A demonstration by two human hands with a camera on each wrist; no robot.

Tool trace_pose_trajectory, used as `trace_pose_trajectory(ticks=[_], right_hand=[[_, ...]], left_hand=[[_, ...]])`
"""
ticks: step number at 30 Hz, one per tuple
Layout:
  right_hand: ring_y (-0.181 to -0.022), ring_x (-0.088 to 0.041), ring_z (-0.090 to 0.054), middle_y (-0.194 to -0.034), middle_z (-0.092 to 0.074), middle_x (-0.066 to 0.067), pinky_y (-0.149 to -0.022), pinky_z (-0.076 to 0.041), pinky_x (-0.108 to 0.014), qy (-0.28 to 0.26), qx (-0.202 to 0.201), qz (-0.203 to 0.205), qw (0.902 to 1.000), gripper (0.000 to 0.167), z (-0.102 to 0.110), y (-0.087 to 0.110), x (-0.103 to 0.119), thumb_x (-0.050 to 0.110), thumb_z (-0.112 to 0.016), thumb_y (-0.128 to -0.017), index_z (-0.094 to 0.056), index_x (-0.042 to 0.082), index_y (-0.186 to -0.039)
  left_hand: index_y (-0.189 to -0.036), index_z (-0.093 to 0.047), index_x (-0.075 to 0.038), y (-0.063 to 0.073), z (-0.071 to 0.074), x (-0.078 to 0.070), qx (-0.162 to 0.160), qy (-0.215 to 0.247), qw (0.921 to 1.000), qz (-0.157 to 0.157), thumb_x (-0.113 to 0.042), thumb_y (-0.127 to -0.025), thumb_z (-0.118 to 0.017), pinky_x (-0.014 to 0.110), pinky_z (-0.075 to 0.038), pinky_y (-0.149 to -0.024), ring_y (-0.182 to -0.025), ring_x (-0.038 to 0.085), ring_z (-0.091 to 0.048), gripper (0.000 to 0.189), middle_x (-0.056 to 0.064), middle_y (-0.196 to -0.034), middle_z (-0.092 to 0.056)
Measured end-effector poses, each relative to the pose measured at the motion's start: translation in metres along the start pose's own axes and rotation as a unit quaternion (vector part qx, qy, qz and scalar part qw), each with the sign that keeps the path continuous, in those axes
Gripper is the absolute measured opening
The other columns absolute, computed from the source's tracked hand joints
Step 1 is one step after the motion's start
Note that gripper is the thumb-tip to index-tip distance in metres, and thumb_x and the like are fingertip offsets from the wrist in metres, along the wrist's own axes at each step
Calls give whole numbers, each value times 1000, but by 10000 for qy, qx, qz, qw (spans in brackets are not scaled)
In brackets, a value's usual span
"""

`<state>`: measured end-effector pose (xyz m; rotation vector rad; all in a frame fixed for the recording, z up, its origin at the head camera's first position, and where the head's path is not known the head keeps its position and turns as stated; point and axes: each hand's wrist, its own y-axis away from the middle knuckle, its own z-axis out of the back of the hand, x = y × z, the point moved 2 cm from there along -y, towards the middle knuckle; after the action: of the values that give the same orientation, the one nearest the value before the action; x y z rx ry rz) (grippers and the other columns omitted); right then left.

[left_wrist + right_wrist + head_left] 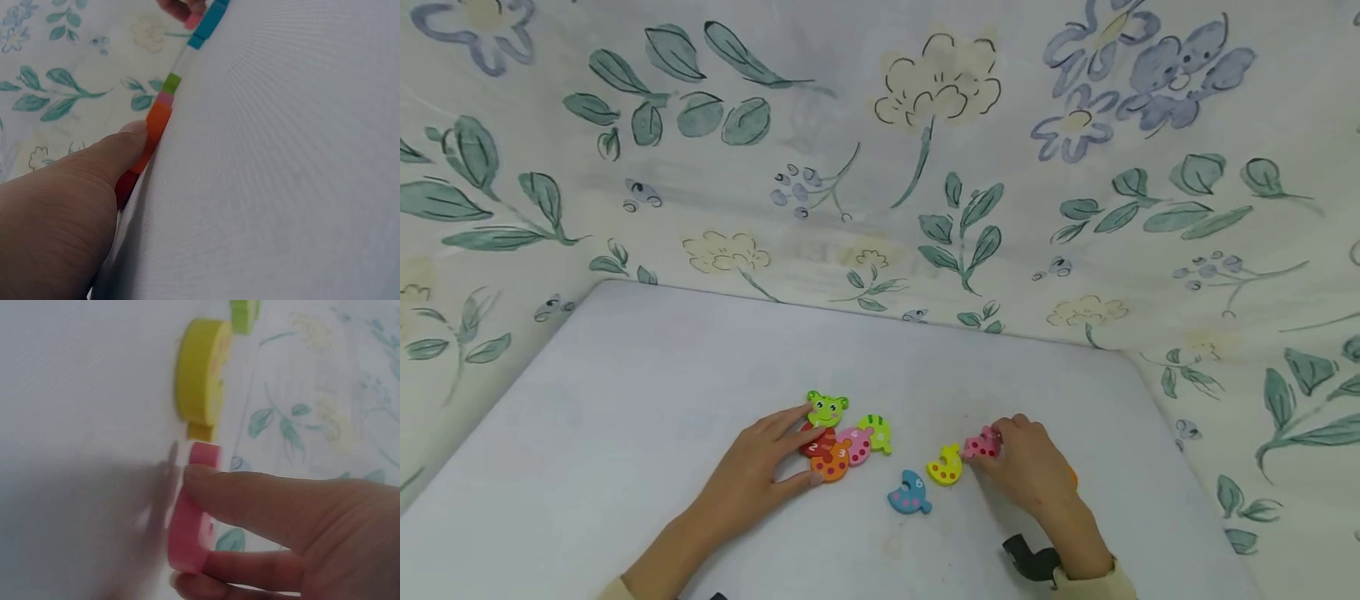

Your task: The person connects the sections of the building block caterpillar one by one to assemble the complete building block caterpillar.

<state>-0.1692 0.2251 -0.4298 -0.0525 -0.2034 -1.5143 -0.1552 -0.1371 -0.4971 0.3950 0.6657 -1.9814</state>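
Lower right of centre, head view: dotted pink piece pinched in right hand, just beside yellow piece. Lower centre: left hand, thumb and fingers spread, touching joined chain.

Left wrist view, mid-left: thumb against orange piece, thick edge, looks stiff.

Right wrist view, lower centre: thumb and fingers clamped on pink one. Prob light, bit slick, hardly fragile; I'd grab thick edges.

from here, soft, even light covers the white table; a blurry shadow spreads beside the pink block; the left wrist view looks dim.
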Motion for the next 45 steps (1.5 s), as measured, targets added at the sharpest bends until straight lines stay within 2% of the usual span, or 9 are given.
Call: trace_pose_trajectory(ticks=[5, 9, 13, 16, 20, 27, 35, 41, 45], right_hand=[[-102, -32, -60, -115, -64, -16, -85, -60, -49, 70, 324, 224, 9992, 51, -4, 4, -5, 25, -86, -87, -69, -1, -127], [-110, -31, -58, -126, -63, -13, -86, -60, -46, 133, 13, 410, 9991, 55, -4, 15, 12, 24, -87, -86, -68, 6, -135], [-107, -23, -58, -121, -64, -6, -84, -61, -37, -103, -192, 921, 9955, 55, -8, 29, 41, 35, -89, -84, -71, 11, -130], [-103, -19, -58, -114, -63, -2, -81, -61, -33, -143, 8, 1304, 9914, 56, -13, 34, 57, 46, -89, -83, -73, 12, -124], [-98, -17, -55, -108, -63, 0, -79, -60, -32, 42, 227, 1517, 9882, 58, -22, 33, 67, 55, -87, -81, -75, 12, -118], [-98, -17, -55, -111, -65, 0, -87, -59, -36, 37, 315, 1561, 9872, 58, -32, 28, 75, 55, -84, -84, -72, 11, -120], [-102, -20, -58, -114, -67, -4, -86, -61, -37, 149, 208, 1470, 9888, 62, -31, 20, 84, 55, -85, -83, -73, 9, -123], [-96, -19, -57, -113, -67, -8, -78, -60, -32, -65, -341, 1445, 9889, 59, -28, 10, 92, 50, -85, -86, -74, 5, -121], [-92, -18, -55, -109, -66, -8, -72, -57, -29, -44, -321, 1309, 9909, 59, -30, 3, 98, 50, -86, -84, -74, 4, -119]], left_hand=[[-144, -66, -28, 0, 1, 1, 15, 6, 10000, 47, -50, -89, -82, 58, -40, -114, -145, 26, -43, 61, -2, -161, -46], [-144, -65, -27, 0, -1, 2, 40, 9, 10000, 32, -50, -89, -82, 59, -40, -114, -146, 26, -43, 62, -2, -161, -45], [-145, -64, -28, -1, -2, 2, 53, -15, 10000, 13, -50, -89, -81, 59, -40, -114, -146, 26, -42, 63, -3, -162, -45], [-146, -63, -29, -2, -3, 1, 110, 24, 9999, 69, -51, -90, -81, 58, -39, -115, -147, 25, -41, 63, -4, -162, -44], [-147, -63, -29, -3, -3, 0, 151, 110, 9998, 111, -52, -90, -80, 58, -38, -116, -148, 24, -40, 63, -5, -163, -43], [-145, -64, -29, 0, -2, 1, 90, 54, 9999, 91, -51, -90, -81, 58, -40, -114, -147, 24, -41, 62, -4, -163, -44], [-145, -65, -27, 0, 1, 0, 78, 76, 9999, 76, -49, -89, -82, 58, -39, -115, -147, 26, -42, 62, -2, -162, -44], [-145, -65, -26, 0, 1, 0, 35, 36, 10000, 65, -48, -89, -82, 58, -39, -115, -147, 26, -42, 63, -1, -162, -45], [-146, -64, -27, 0, 1, 0, 103, 58, 9999, 98, -50, -89, -82, 59, -39, -115, -147, 26, -41, 63, -2, -162, -44]])
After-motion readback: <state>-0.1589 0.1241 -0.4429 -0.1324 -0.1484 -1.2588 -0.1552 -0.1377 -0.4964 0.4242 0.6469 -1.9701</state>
